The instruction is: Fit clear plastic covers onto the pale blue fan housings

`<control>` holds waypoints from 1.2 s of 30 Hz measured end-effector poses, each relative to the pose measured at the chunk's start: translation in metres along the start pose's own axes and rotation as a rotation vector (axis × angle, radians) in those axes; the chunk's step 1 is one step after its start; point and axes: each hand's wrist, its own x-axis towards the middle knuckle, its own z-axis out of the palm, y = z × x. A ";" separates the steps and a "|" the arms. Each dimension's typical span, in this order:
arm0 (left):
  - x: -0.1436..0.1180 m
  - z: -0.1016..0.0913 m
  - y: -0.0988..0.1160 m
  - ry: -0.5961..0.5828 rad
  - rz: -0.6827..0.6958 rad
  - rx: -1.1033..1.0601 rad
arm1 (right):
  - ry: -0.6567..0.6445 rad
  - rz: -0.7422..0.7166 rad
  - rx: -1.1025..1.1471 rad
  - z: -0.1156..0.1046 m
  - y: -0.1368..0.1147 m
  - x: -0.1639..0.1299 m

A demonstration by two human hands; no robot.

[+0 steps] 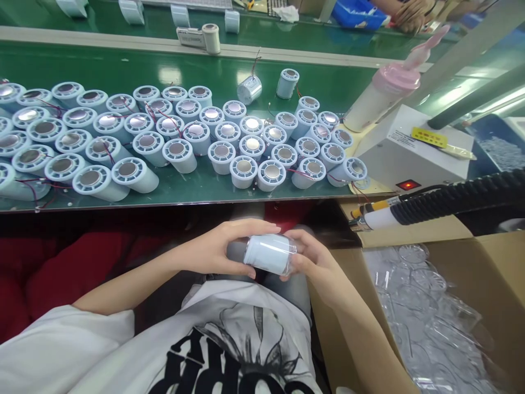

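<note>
A light blue cylinder (266,253) lies roughly sideways between my hands, above my lap and in front of the bench. My left hand (219,247) wraps its left end, fingers along the top and thumb underneath. A clear plastic cover (292,256) sits around the cylinder's right part, and my right hand (314,260) grips it there with bent fingers. Part of the cylinder's left end is dark grey and partly hidden by my left hand. On the green bench (184,189) stand several similar light blue cylinders (244,172) with round metallic discs on top and thin red and dark wires.
A cardboard box (344,323) of clear plastic covers (435,306) stands at my right. Above it are a black ribbed hose (459,197) and a grey unit (410,148) with a lit red switch. A pink-topped bottle (381,93) stands behind. Another person's hands (412,13) show far right.
</note>
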 end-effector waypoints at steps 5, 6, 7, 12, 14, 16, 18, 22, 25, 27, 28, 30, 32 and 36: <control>-0.001 0.000 0.003 0.007 -0.020 -0.045 | 0.017 0.107 0.043 0.003 0.004 0.001; -0.002 0.000 0.003 0.004 -0.021 -0.053 | 0.013 0.123 0.055 0.004 0.005 0.001; -0.002 0.000 0.003 0.002 -0.020 -0.060 | 0.006 0.135 0.069 0.004 0.005 0.001; -0.002 0.001 0.002 0.002 0.016 -0.088 | -0.047 0.196 0.141 0.009 0.003 0.003; -0.002 0.000 0.002 0.005 0.029 -0.086 | -0.072 0.234 0.168 0.011 0.001 0.003; -0.001 0.000 0.002 0.012 0.041 -0.073 | -0.104 0.284 0.179 0.011 -0.001 0.004; -0.001 0.001 0.003 0.019 0.048 -0.070 | -0.149 0.325 0.178 0.012 -0.002 0.005; -0.002 0.004 0.008 0.055 -0.018 -0.124 | -0.232 0.303 0.094 0.011 0.002 0.006; -0.003 0.007 0.015 0.098 -0.165 -0.223 | -0.116 -0.039 -0.158 0.007 0.008 0.004; -0.004 0.008 0.018 0.109 -0.252 -0.317 | 0.002 -0.331 -0.360 0.003 0.011 0.002; -0.004 0.008 0.019 0.103 -0.280 -0.359 | 0.032 -0.464 -0.469 0.000 0.012 0.000; -0.004 0.007 0.018 0.081 -0.307 -0.408 | 0.026 -0.650 -0.665 -0.004 0.014 -0.002; -0.005 0.006 0.015 0.067 -0.263 -0.360 | 0.011 -0.711 -0.760 -0.005 0.014 -0.004; -0.005 0.001 0.011 0.054 -0.089 -0.209 | -0.003 -0.433 -0.417 -0.003 0.013 -0.006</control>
